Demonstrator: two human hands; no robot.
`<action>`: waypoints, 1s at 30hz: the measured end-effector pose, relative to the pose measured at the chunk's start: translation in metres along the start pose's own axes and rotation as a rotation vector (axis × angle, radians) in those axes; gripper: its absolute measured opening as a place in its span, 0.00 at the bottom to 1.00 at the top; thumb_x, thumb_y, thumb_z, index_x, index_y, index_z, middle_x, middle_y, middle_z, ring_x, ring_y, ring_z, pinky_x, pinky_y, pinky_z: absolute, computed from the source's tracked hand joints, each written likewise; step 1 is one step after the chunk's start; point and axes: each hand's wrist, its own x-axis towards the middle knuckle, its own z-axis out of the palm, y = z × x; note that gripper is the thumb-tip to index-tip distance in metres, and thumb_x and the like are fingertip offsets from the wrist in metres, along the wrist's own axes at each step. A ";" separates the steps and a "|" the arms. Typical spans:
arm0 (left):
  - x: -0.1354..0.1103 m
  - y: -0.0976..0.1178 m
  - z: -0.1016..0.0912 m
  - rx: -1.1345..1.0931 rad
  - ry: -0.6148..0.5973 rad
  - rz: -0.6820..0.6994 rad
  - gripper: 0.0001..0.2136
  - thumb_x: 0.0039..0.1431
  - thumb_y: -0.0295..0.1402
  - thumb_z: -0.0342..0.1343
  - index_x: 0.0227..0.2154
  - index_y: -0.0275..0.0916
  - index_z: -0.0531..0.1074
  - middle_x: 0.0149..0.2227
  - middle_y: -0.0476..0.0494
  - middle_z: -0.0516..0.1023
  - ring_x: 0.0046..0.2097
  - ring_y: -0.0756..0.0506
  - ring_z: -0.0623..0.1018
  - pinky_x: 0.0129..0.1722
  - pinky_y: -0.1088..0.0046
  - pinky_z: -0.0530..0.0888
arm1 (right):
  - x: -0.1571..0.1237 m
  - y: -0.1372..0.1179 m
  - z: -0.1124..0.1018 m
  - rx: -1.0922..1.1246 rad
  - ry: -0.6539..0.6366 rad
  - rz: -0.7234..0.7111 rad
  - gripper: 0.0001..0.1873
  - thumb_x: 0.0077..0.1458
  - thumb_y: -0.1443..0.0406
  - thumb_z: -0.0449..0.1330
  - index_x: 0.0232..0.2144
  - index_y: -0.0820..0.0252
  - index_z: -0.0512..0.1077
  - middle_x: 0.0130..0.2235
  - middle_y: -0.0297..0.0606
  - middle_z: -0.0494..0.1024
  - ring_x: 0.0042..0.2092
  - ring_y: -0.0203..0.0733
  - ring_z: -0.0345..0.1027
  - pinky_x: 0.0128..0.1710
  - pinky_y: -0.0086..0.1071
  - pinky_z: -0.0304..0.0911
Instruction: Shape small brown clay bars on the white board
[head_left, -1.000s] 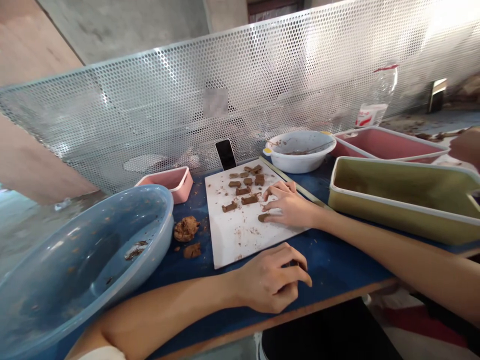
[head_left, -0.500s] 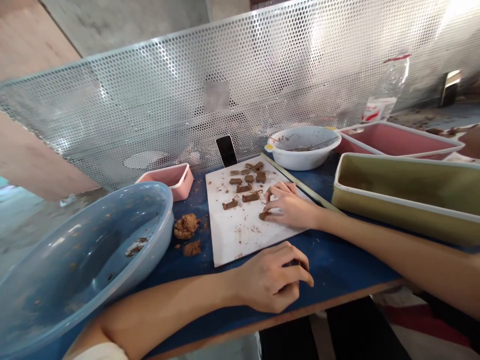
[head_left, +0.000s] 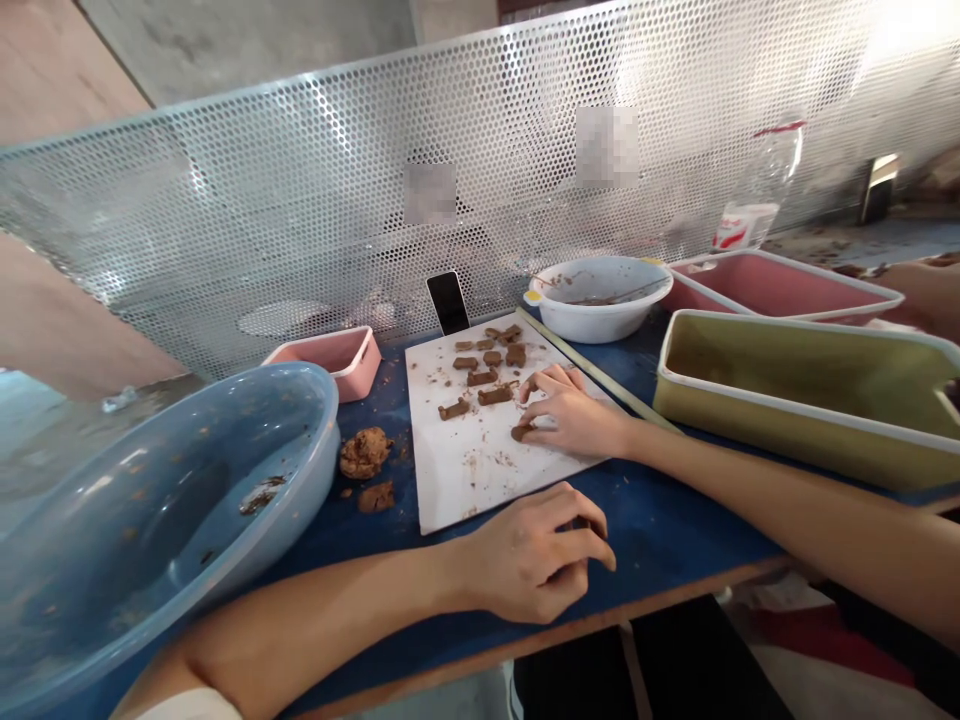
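My right hand rests on the white board, fingers curled over a small brown clay piece that it presses with the thumb. Several shaped brown clay pieces lie on the board's far half. My left hand lies on the blue table near the front edge, fingers curled loosely inward around something dark that I cannot make out. A lump of brown clay and a smaller scrap sit on the table left of the board.
A big blue basin stands at the left, a small pink box and a black phone behind the board. A white bowl, a pink tray and a yellow-green tray fill the right. Perforated metal screen behind.
Both hands stay nearly where they were; my right hand's fingers shift slightly on the clay piece. The view has swung a little.
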 end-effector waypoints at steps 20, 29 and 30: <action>0.000 -0.001 0.001 -0.009 -0.005 0.003 0.11 0.66 0.20 0.52 0.44 0.35 0.78 0.48 0.37 0.79 0.47 0.46 0.79 0.54 0.67 0.81 | -0.003 -0.005 -0.019 -0.044 -0.012 -0.216 0.16 0.74 0.50 0.60 0.47 0.44 0.88 0.56 0.43 0.79 0.58 0.55 0.64 0.60 0.55 0.57; -0.001 -0.002 0.001 -0.025 -0.047 -0.027 0.11 0.65 0.20 0.52 0.45 0.36 0.77 0.49 0.36 0.79 0.49 0.44 0.79 0.53 0.66 0.81 | -0.003 -0.006 -0.029 -0.053 -0.179 -0.203 0.16 0.75 0.53 0.60 0.46 0.41 0.89 0.61 0.44 0.77 0.62 0.61 0.62 0.60 0.58 0.58; -0.001 -0.002 0.001 -0.023 -0.044 -0.024 0.11 0.66 0.20 0.52 0.45 0.36 0.77 0.49 0.36 0.79 0.49 0.44 0.79 0.53 0.66 0.81 | -0.003 -0.006 -0.029 -0.058 -0.185 -0.208 0.16 0.75 0.53 0.59 0.46 0.41 0.89 0.61 0.44 0.78 0.62 0.61 0.62 0.59 0.58 0.58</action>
